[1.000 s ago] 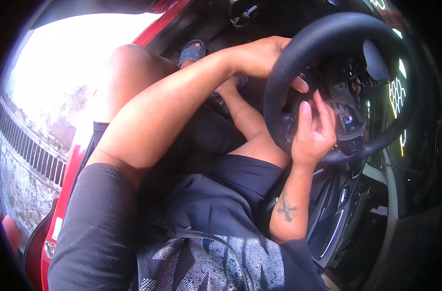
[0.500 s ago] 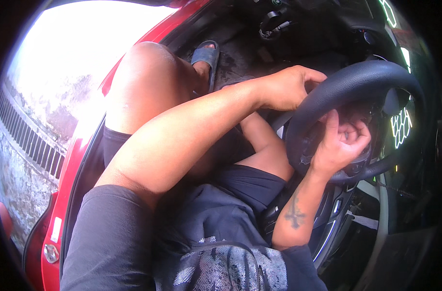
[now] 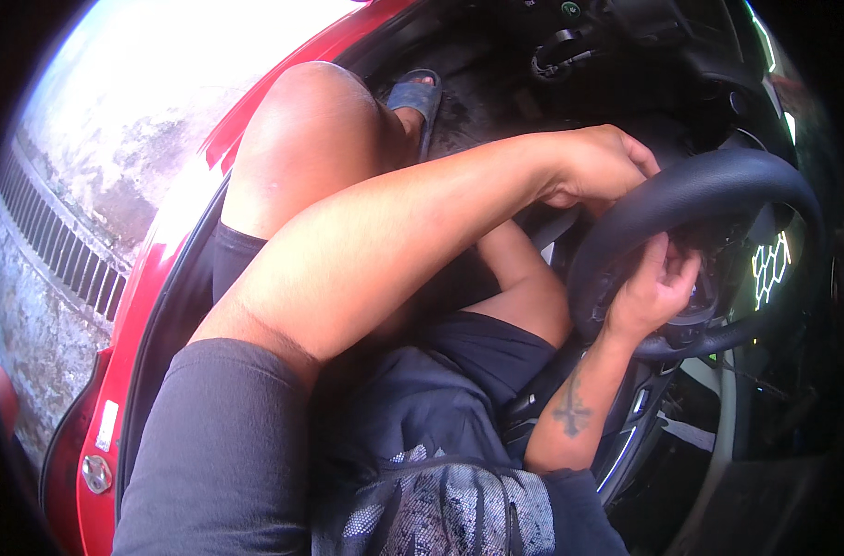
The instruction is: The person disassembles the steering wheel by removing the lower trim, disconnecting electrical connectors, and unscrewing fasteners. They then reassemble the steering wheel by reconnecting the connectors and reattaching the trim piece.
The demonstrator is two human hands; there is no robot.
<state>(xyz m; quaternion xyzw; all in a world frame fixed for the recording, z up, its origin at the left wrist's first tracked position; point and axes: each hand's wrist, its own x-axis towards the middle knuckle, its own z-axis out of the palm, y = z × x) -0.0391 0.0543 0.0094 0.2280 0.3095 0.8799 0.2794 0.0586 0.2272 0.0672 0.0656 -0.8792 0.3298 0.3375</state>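
A black steering wheel (image 3: 709, 176) stands at the right, its rim crossing in front of part of my left hand. That hand, my left hand (image 3: 600, 169), reaches to the rim's far left side with bent fingers; their tips are hidden behind it. Inside the ring, my right hand (image 3: 652, 295) is close to the dark hub (image 3: 695, 310), palm turned up, thumb and fingers curled toward each other. Whatever lies between those fingertips is too dark and small to make out.
Pedals (image 3: 561, 60) show in the dark footwell beyond my sandalled foot (image 3: 414, 97). On the left is the red door sill (image 3: 107, 435) of the open doorway, with a drain grate (image 3: 60, 241) outside. The centre console (image 3: 626, 445) runs beside my right forearm.
My right hand has turned, its fingers now tipped toward the hub rather than curled up in plain sight. My left hand remains behind the rim. The whole view has shifted slightly.
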